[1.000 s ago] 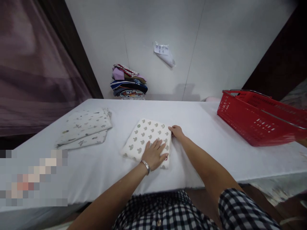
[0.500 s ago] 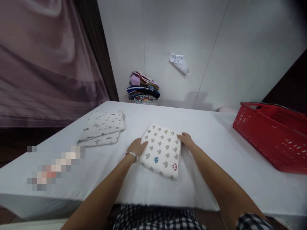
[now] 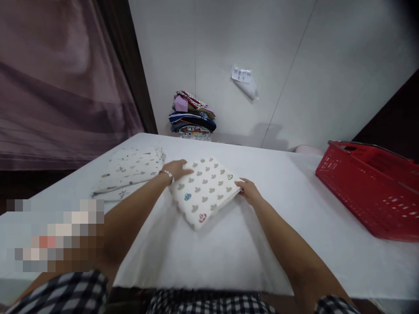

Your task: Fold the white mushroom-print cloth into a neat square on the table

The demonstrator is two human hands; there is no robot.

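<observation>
A folded white cloth [image 3: 209, 185] printed with grey, blue, green and pink mushrooms is turned cornerwise on the white-covered table [image 3: 278, 226]. My left hand [image 3: 176, 169], with a silver bracelet at the wrist, grips its left edge, thumb over the top. At the right corner, my right hand [image 3: 249, 191] pinches the layers between thumb and fingers. That right side looks slightly raised. Left of my left hand lies another folded white cloth [image 3: 127, 172] with a plant-like print, partly covered by my forearm.
To the right stands a red plastic basket [image 3: 366, 187] with a metal handle. Folded fabrics [image 3: 193, 117] are stacked at the far edge by the wall. A note in a plastic sleeve [image 3: 244, 80] hangs on the wall. A blurred patch [image 3: 55, 235] hides the left front.
The mushroom cloth has turned clockwise, its near corner swinging left. My left hand has moved left and away from me with its edge; my right hand keeps the right corner.
</observation>
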